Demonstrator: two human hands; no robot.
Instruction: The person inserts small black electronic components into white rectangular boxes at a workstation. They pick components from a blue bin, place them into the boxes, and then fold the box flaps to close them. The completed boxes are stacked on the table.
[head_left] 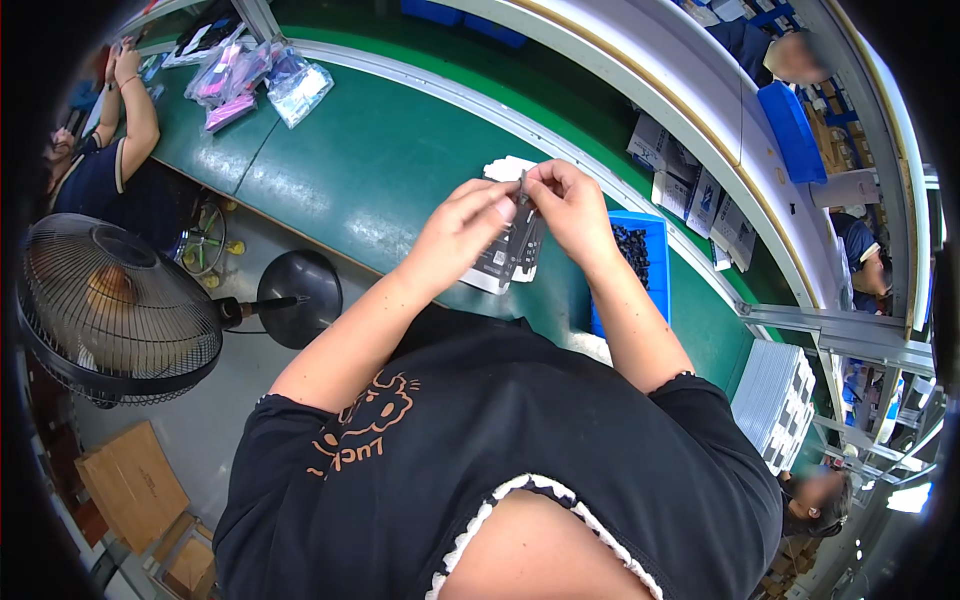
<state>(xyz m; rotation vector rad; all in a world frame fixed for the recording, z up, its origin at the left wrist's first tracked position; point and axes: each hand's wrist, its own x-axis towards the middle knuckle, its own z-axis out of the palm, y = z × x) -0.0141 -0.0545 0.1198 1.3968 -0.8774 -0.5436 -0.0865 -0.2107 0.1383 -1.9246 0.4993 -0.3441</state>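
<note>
Both my hands meet over the green bench, fingertips nearly touching. Between them is a small, thin dark piece, too small to name. My right hand pinches it between thumb and forefinger. From the other side, my left hand closes thumb and fingers at the same piece, its fingertips slightly blurred. Directly beneath lie flat black-and-white printed packages, partly hidden by my hands. Just right of my right forearm, a blue bin holds many small black parts.
Bagged items lie on the bench at far left, near a co-worker's arm. A caged fan stands at left. Stacked light flat boxes sit at right. Printed boxes line the far side below a shelf.
</note>
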